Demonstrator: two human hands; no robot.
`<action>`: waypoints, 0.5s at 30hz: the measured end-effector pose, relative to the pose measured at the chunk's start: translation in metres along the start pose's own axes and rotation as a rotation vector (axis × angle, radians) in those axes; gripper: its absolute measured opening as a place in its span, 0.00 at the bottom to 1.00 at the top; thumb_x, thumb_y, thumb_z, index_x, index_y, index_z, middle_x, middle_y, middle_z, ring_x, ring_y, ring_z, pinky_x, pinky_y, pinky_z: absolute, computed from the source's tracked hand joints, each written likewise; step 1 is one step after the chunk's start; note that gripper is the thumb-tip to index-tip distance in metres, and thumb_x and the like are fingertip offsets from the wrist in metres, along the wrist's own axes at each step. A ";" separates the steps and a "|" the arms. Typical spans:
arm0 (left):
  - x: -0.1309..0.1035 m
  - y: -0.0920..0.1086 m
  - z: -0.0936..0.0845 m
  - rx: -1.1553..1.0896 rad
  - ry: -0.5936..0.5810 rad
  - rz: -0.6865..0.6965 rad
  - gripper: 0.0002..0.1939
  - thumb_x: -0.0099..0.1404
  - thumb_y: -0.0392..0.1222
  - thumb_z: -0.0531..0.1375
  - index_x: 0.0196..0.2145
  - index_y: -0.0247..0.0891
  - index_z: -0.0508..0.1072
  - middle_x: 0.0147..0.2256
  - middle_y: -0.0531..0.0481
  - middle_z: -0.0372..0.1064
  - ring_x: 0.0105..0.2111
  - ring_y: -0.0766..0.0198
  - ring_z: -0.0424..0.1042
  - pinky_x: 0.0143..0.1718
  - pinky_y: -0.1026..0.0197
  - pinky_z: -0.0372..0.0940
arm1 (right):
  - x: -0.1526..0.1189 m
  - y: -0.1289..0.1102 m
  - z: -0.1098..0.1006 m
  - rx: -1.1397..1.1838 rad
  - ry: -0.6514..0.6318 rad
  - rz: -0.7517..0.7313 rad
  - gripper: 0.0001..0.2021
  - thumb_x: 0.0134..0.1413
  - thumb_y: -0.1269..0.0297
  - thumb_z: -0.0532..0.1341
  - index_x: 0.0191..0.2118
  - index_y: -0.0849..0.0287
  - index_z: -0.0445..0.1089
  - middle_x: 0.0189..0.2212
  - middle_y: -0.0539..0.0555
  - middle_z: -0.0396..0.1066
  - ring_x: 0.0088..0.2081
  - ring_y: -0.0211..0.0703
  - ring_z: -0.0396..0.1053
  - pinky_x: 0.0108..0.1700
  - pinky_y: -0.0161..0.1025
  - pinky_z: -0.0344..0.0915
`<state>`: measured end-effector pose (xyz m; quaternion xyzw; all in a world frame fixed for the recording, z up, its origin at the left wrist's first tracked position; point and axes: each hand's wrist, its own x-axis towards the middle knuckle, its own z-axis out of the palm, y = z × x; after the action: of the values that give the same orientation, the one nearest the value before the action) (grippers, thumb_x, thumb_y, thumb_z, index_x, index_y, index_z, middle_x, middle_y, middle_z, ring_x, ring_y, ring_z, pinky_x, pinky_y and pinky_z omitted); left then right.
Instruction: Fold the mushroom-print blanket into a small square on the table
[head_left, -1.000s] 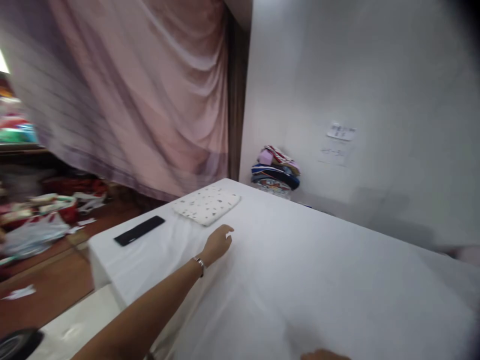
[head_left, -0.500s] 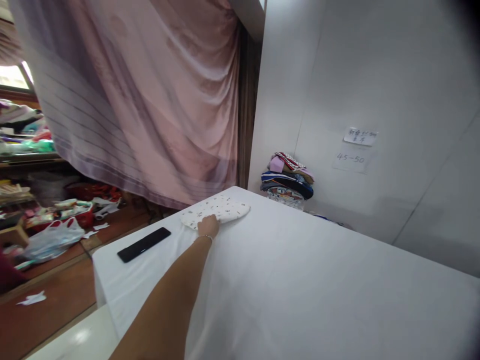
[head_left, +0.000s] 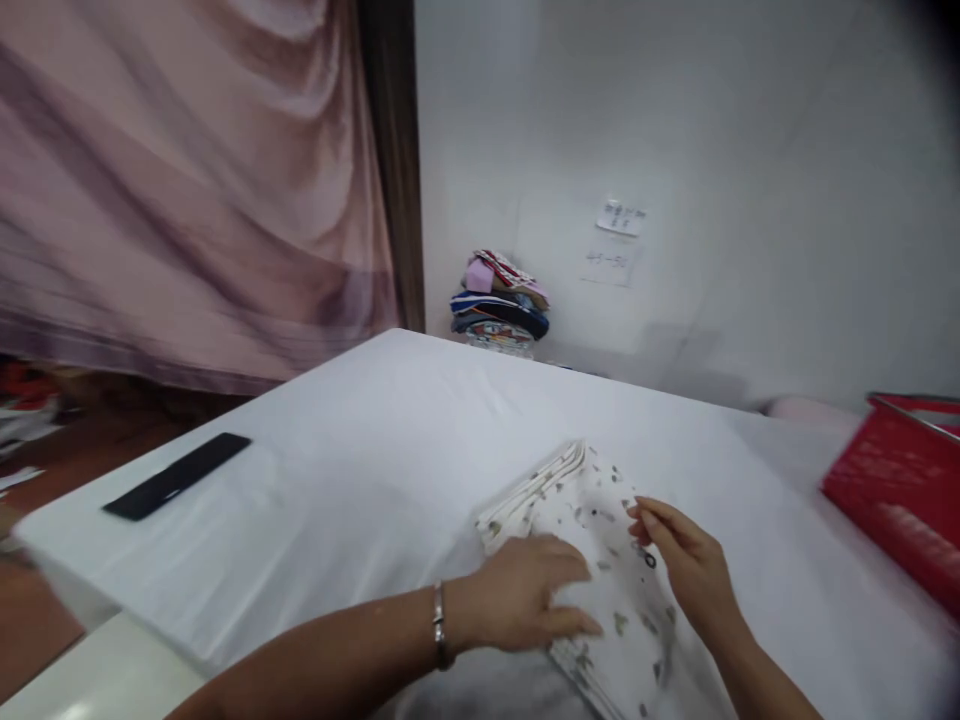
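A folded white cloth with small grey and dark prints lies on the white-covered table, close in front of me. Its layered folds show along the far left edge and the near left edge. My left hand, with a silver bangle at the wrist, rests on the cloth's left side, fingers spread and thumb apart. At the right edge of the cloth, my right hand has its thumb and fingers pinched together on the fabric. The exact grip at those fingertips is slightly blurred.
A long black flat object lies near the table's left edge. To the right stands a red basket. Folded clothes are stacked beyond the far edge, against a wall with paper signs. A pink curtain hangs at the left.
The white printed cloth has come from the table's far left part to close in front of me. Both hands are now on it; the view has turned right, bringing the red basket into sight.
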<state>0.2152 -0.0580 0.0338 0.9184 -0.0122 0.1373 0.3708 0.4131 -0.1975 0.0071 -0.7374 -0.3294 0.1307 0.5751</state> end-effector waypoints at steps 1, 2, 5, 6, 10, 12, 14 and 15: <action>-0.003 -0.004 0.000 0.035 0.037 -0.050 0.15 0.61 0.53 0.57 0.43 0.45 0.72 0.42 0.49 0.71 0.44 0.58 0.68 0.47 0.59 0.60 | -0.005 0.000 -0.004 -0.008 -0.007 -0.009 0.16 0.51 0.49 0.58 0.41 0.51 0.71 0.36 0.54 0.73 0.34 0.48 0.71 0.37 0.47 0.71; -0.004 -0.011 -0.002 0.100 0.070 -0.118 0.14 0.63 0.50 0.55 0.43 0.44 0.71 0.43 0.49 0.70 0.45 0.58 0.67 0.48 0.58 0.59 | -0.012 0.001 -0.006 -0.025 -0.027 -0.014 0.16 0.51 0.49 0.58 0.41 0.52 0.71 0.36 0.55 0.73 0.33 0.48 0.71 0.36 0.46 0.71; -0.001 -0.037 -0.007 0.287 0.137 -0.373 0.12 0.63 0.46 0.53 0.42 0.43 0.70 0.44 0.48 0.68 0.45 0.58 0.65 0.44 0.58 0.60 | -0.035 0.007 0.000 -0.130 -0.147 -0.045 0.16 0.54 0.51 0.55 0.42 0.52 0.71 0.37 0.54 0.72 0.35 0.47 0.71 0.35 0.44 0.69; 0.001 -0.043 -0.007 0.328 0.133 -0.445 0.12 0.62 0.47 0.54 0.41 0.42 0.70 0.44 0.48 0.67 0.44 0.59 0.65 0.42 0.59 0.61 | -0.042 0.007 0.005 -0.184 -0.208 -0.070 0.15 0.55 0.52 0.54 0.43 0.52 0.71 0.37 0.53 0.72 0.35 0.47 0.70 0.36 0.43 0.68; 0.005 -0.050 -0.002 0.390 0.093 -0.629 0.12 0.62 0.49 0.54 0.34 0.39 0.69 0.37 0.48 0.67 0.37 0.60 0.67 0.36 0.61 0.59 | -0.058 -0.007 0.035 -0.439 -0.432 -0.178 0.19 0.53 0.52 0.57 0.49 0.52 0.67 0.45 0.55 0.69 0.45 0.50 0.66 0.45 0.45 0.64; 0.009 -0.043 -0.001 0.374 0.134 -0.636 0.09 0.60 0.47 0.54 0.31 0.38 0.67 0.33 0.50 0.67 0.34 0.62 0.66 0.34 0.62 0.57 | -0.059 -0.018 0.050 -0.544 -0.480 -0.194 0.25 0.51 0.49 0.58 0.53 0.55 0.64 0.48 0.58 0.67 0.49 0.53 0.63 0.48 0.47 0.60; 0.016 -0.034 0.001 0.247 0.224 -0.612 0.08 0.58 0.45 0.56 0.27 0.38 0.65 0.29 0.52 0.66 0.31 0.63 0.64 0.32 0.63 0.56 | -0.056 -0.025 0.062 -0.607 -0.489 -0.172 0.30 0.49 0.47 0.59 0.55 0.59 0.62 0.47 0.60 0.66 0.48 0.55 0.63 0.47 0.47 0.60; 0.019 -0.029 0.002 0.116 0.266 -0.598 0.09 0.57 0.46 0.57 0.26 0.38 0.65 0.27 0.53 0.64 0.30 0.64 0.63 0.31 0.63 0.56 | -0.054 -0.027 0.066 -0.625 -0.477 -0.149 0.31 0.48 0.47 0.60 0.54 0.60 0.61 0.46 0.61 0.67 0.47 0.55 0.63 0.45 0.47 0.60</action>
<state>0.2377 -0.0368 0.0174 0.8748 0.3144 0.1417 0.3403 0.3256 -0.1788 0.0022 -0.7997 -0.5303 0.1499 0.2384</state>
